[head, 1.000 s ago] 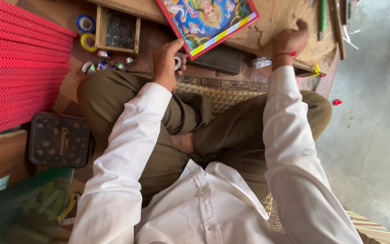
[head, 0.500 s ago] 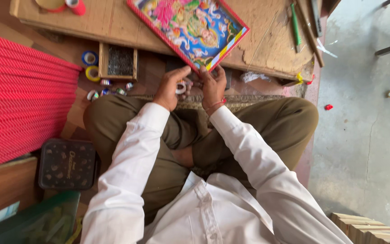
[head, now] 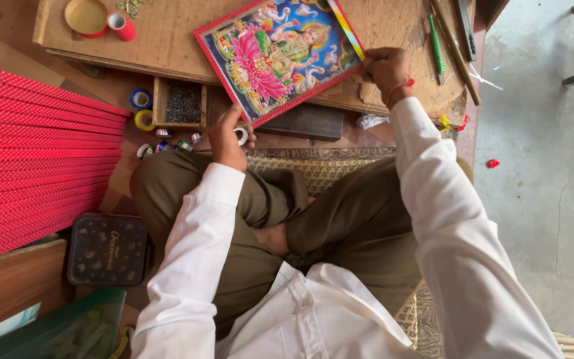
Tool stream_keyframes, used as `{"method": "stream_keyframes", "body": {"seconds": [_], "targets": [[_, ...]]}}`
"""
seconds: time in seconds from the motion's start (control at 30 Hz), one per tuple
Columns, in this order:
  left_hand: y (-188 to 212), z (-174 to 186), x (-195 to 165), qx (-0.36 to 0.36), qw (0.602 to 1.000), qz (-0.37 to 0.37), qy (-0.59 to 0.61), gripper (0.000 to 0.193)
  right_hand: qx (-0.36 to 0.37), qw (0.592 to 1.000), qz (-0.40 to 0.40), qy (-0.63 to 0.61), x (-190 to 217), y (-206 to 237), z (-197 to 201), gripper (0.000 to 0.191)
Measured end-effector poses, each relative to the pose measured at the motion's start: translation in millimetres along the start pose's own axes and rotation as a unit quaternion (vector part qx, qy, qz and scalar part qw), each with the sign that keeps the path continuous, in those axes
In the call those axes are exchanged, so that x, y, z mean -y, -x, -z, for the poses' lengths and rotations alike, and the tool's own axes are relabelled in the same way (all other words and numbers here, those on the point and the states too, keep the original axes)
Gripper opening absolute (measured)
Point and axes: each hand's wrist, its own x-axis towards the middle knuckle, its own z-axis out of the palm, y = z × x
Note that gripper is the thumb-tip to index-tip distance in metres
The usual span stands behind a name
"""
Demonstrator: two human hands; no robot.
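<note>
Head view: right hand on framed picture

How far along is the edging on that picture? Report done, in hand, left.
Done: red dotted edging runs along three sides of the picture. In hand: the right hand presses a shiny strip on the fourth side; the left hand holds a tape roll. Left: probably finishing that strip.

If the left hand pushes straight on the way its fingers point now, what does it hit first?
The left hand points up toward the low wooden board. It would likely first meet the near lower corner of the framed colourful picture, though height is hard to judge.
</note>
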Motion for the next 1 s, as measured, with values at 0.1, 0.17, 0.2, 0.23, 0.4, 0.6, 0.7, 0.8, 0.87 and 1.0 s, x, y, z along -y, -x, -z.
{"method": "stream_keyframes", "body": {"seconds": [0.1,0.17,0.2,0.23,0.4,0.6,0.7,0.8,0.87,1.0], "targets": [[2.7,-5.3,5.4,0.048,0.998,-0.02,-0.047,0.033,-0.014,0.999,0.039,-0.032,-3.8,-7.9,-7.7,0.027],[6.7,-6.9,9.7,0.03,0.997,-0.008,-0.066,0.036,-0.037,0.996,0.054,-0.056,-8.5,-10.3,-6.5,0.029],[9.0,-6.9,11.7,0.033,0.996,-0.049,-0.073,0.037,-0.062,0.994,0.06,-0.063,-7.9,-8.3,-5.3,0.031],[10.1,-7.6,13.1,0.038,0.992,-0.091,-0.079,0.04,-0.088,0.991,0.068,-0.071,-5.9,-4.6,-4.8,0.034],[16.9,-10.2,19.3,0.207,0.94,-0.248,-0.109,0.073,-0.019,0.99,0.048,-0.131,14.0,58.7,-20.0,0.018],[28.3,-18.0,23.2,0.295,0.865,-0.349,-0.209,0.081,0.237,0.94,-0.081,-0.234,26.1,142.5,-69.8,0.021],[31.9,-20.3,19.9,0.321,0.869,-0.32,-0.199,0.088,0.27,0.928,-0.089,-0.241,28.4,147.8,-78.8,0.023],[34.1,-21.8,18.8,0.315,0.863,-0.334,-0.213,0.091,0.283,0.921,-0.095,-0.249,27.9,145.1,-80.5,0.021],[34.0,-22.3,20.4,0.296,0.856,-0.346,-0.244,0.093,0.286,0.921,-0.098,-0.245,26.7,145.0,-81.1,0.018],[30.9,-21.5,25.6,0.29,0.854,-0.35,-0.252,0.094,0.268,0.935,-0.094,-0.211,25.6,147.4,-83.1,0.01]]}}
